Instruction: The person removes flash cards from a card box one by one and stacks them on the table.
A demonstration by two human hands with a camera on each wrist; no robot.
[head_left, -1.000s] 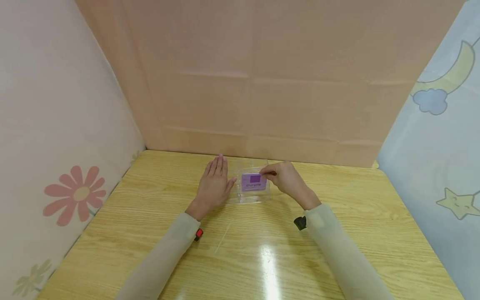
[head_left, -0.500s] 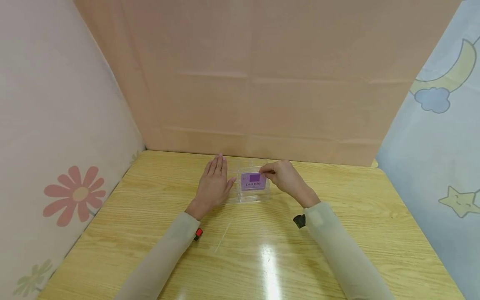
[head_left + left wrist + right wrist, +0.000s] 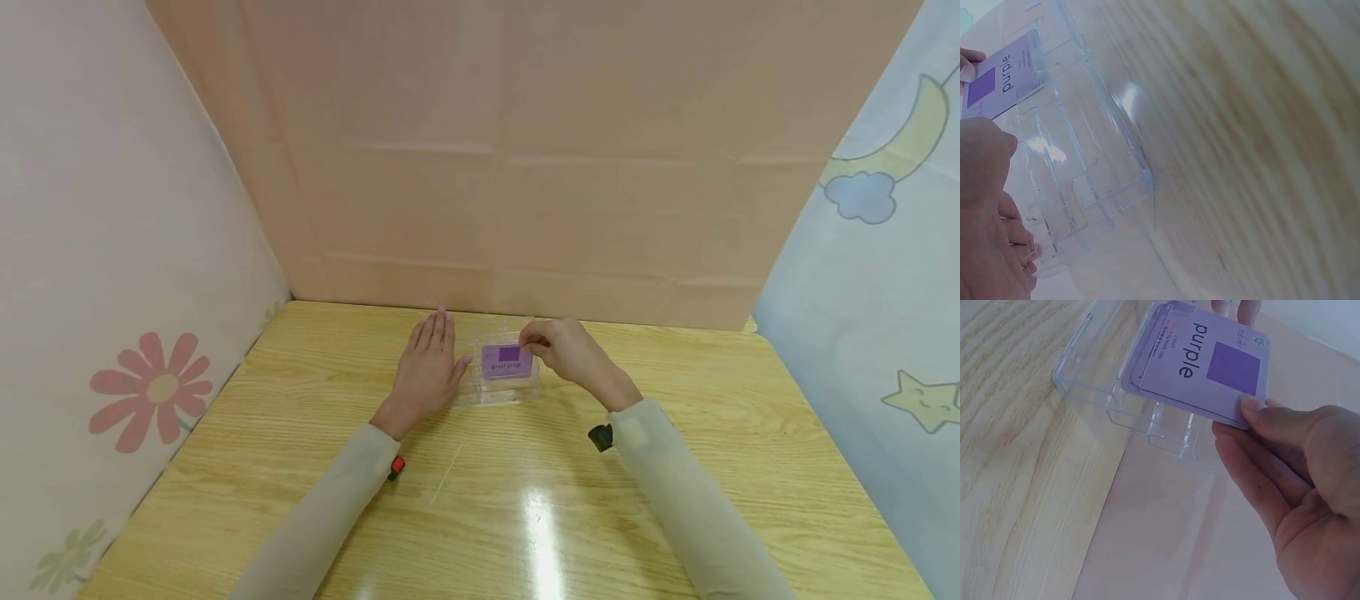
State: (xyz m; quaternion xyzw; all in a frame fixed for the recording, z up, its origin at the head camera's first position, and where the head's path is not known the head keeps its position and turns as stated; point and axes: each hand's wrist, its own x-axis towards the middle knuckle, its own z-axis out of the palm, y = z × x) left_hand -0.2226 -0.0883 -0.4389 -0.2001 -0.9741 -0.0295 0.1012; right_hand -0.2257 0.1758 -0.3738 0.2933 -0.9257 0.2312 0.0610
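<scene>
A clear plastic tiered holder (image 3: 510, 397) stands near the back of the table. My right hand (image 3: 570, 358) pinches a purple flash card (image 3: 507, 362) by its upper right corner, thumb in front and fingers behind. "purple" and a dark purple square are printed on it. In the right wrist view, more purple card edges show behind the front card (image 3: 1194, 359), and the stack's lower end is within one of the holder's tiers. My left hand (image 3: 427, 371) lies along the holder's left side, fingers straight, thumb reaching toward the card. The left wrist view shows its fingertips (image 3: 1025, 262) at the clear plastic.
The wooden table (image 3: 300, 433) has a bright glare streak in front of the holder. A peach backdrop (image 3: 495, 208) rises just behind the table's back edge. Pale printed panels stand left, with a flower (image 3: 161, 387), and right, with a star (image 3: 926, 400).
The purple card and the right hand have shifted up very slightly in the head view. The left hand has stayed in place beside the holder.
</scene>
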